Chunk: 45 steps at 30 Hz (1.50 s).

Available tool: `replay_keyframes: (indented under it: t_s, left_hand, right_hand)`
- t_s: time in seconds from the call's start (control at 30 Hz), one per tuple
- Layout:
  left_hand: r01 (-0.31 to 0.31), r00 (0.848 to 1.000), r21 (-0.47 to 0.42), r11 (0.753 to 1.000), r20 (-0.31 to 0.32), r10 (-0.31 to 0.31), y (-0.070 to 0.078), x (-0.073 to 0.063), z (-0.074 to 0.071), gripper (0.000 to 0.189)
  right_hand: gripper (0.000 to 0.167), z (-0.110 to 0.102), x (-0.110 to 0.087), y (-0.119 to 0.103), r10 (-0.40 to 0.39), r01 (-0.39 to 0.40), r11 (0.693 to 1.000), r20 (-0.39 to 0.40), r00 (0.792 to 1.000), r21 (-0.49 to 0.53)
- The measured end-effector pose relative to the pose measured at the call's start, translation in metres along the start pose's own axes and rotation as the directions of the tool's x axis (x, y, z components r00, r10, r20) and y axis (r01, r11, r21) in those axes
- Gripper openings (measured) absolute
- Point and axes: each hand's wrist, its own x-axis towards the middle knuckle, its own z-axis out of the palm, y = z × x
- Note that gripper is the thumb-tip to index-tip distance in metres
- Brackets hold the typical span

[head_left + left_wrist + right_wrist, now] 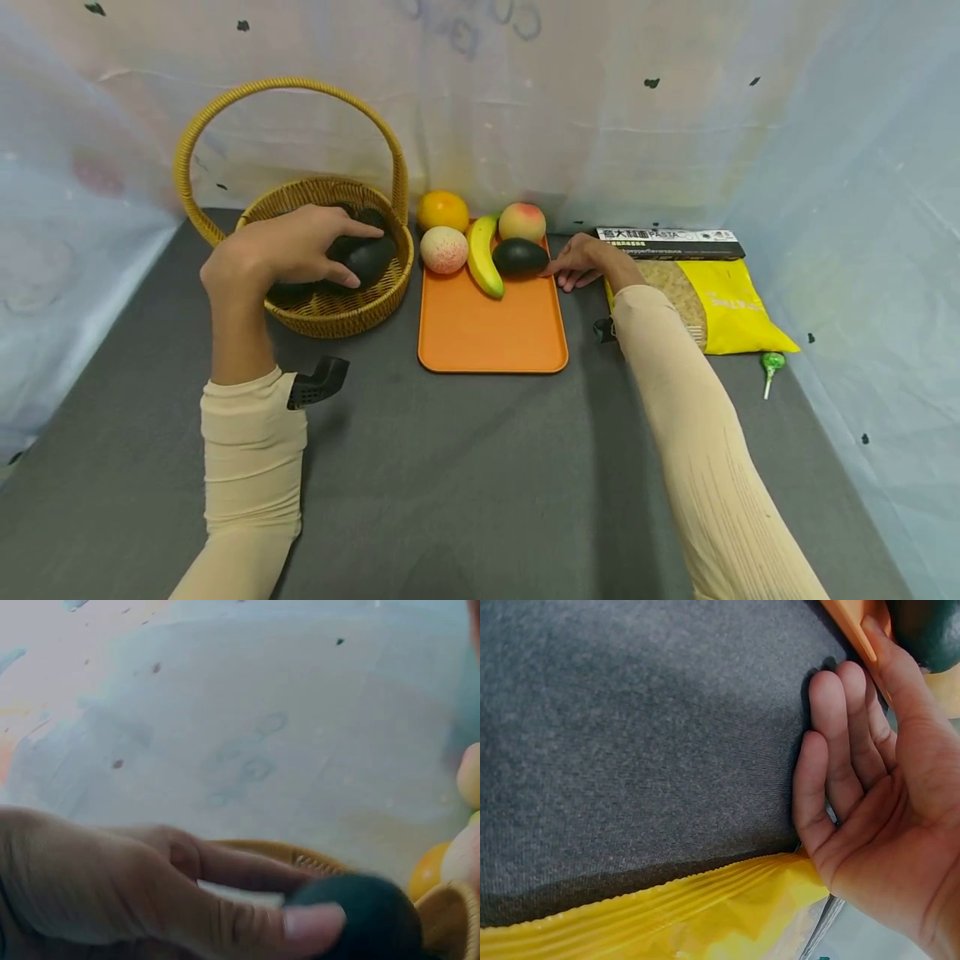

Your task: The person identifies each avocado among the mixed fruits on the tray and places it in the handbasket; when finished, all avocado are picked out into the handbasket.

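Observation:
In the head view my left hand (292,246) reaches into the wicker basket (341,325) at the left, its thumb and fingers around a dark green avocado (373,260). The left wrist view shows the thumb pressed against this avocado (375,919). More dark fruit lies partly hidden under the hand. My right hand (588,260) rests at the right edge of the orange tray (491,337), with its thumb over the rim beside another avocado (521,257). Its other fingers bend loosely outside the tray, holding nothing, as the right wrist view shows.
On the tray lie a banana (483,254) and two peaches, one pale (444,250) and one yellow-red (522,222). An orange (442,211) sits at the tray's back left corner. To the right are a pasta box (675,244), a yellow pasta bag (738,308) and a green lollipop (772,363).

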Motion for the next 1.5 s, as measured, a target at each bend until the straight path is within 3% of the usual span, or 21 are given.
replay_keyframes:
  t_s: [0.1, 0.17, 0.27, 0.37, 0.5, 0.7, 0.77, 0.83, 0.9, 1.0, 1.07, 1.1, 1.17, 1.2, 1.37, 1.5]
  left_hand:
    - [0.121, 0.990, 0.012, 0.993, 0.078, -0.121, -0.008, -0.009, -0.001, 0.072]
    - [0.224, 0.965, 0.008, 0.975, 0.135, -0.223, -0.010, -0.014, -0.001, 0.072]
    - [0.395, 0.903, -0.029, 0.918, 0.197, -0.383, -0.011, -0.018, -0.001, 0.054]
    - [0.534, 0.834, -0.060, 0.844, 0.204, -0.513, -0.009, -0.017, 0.001, 0.060]
    - [0.632, 0.771, -0.067, 0.772, 0.165, -0.616, -0.010, -0.009, 0.006, 0.082]
    - [0.703, 0.706, -0.048, 0.710, 0.161, -0.689, -0.021, 0.008, 0.019, 0.090]
    - [0.699, 0.705, -0.028, 0.714, 0.188, -0.683, -0.025, 0.011, 0.020, 0.090]
    - [0.669, 0.731, -0.026, 0.743, 0.207, -0.651, -0.029, 0.012, 0.020, 0.084]
    - [0.592, 0.792, -0.037, 0.805, 0.208, -0.573, -0.032, 0.013, 0.019, 0.069]
    - [0.394, 0.903, -0.039, 0.918, 0.201, -0.379, -0.033, 0.017, 0.019, 0.046]
    - [0.258, 0.948, -0.040, 0.965, 0.205, -0.245, -0.030, 0.022, 0.019, 0.037]
    - [0.210, 0.956, -0.039, 0.977, 0.218, -0.196, -0.028, 0.024, 0.019, 0.040]
    - [0.198, 0.952, -0.043, 0.979, 0.245, -0.182, -0.024, 0.028, 0.021, 0.045]
    - [0.226, 0.944, -0.050, 0.973, 0.256, -0.207, -0.023, 0.029, 0.022, 0.044]
    - [0.452, 0.873, -0.113, 0.885, 0.258, -0.413, -0.023, 0.026, 0.025, 0.041]
    - [0.500, 0.852, -0.155, 0.852, 0.266, -0.452, -0.025, 0.023, 0.023, 0.046]
  right_hand:
    - [0.028, 0.000, 0.002, 0.000, -0.001, 0.001, 1.000, 0.000, 1.000, 0.002]
    - [0.028, 0.000, 0.003, 0.001, -0.002, 0.002, 1.000, -0.002, 1.000, 0.004]
    - [0.028, 0.000, 0.005, 0.003, 0.003, -0.003, 1.000, -0.007, 1.000, 0.004]
    - [0.028, 0.000, 0.008, 0.005, 0.010, -0.010, 1.000, -0.006, 1.000, 0.008]
    - [0.029, 0.000, 0.009, 0.005, 0.009, -0.009, 1.000, 0.002, 1.000, 0.005]
    - [0.029, -0.001, 0.009, 0.004, 0.003, -0.003, 1.000, -0.005, 1.000, -0.003]
    - [0.028, -0.001, 0.009, 0.004, 0.005, -0.005, 1.000, 0.003, 1.000, -0.005]
    - [0.028, 0.000, 0.008, 0.004, 0.008, -0.007, 1.000, 0.011, 1.000, -0.004]
    - [0.028, 0.000, 0.008, 0.004, 0.008, -0.008, 1.000, 0.012, 1.000, -0.006]
    - [0.028, 0.000, 0.009, 0.005, 0.010, -0.010, 1.000, 0.008, 1.000, -0.003]
    - [0.029, -0.001, 0.008, 0.005, 0.008, -0.008, 1.000, -0.001, 1.000, -0.001]
    - [0.029, -0.002, 0.008, 0.005, 0.008, -0.008, 1.000, -0.003, 1.000, 0.000]
    - [0.028, -0.002, 0.008, 0.006, 0.007, -0.007, 1.000, 0.001, 1.000, 0.002]
    - [0.028, -0.002, 0.007, 0.005, 0.008, -0.008, 1.000, 0.003, 1.000, 0.002]
    - [0.029, -0.001, 0.006, 0.004, 0.004, -0.004, 1.000, 0.006, 1.000, -0.003]
    - [0.030, -0.001, 0.004, 0.004, -0.002, 0.002, 1.000, -0.010, 1.000, -0.010]
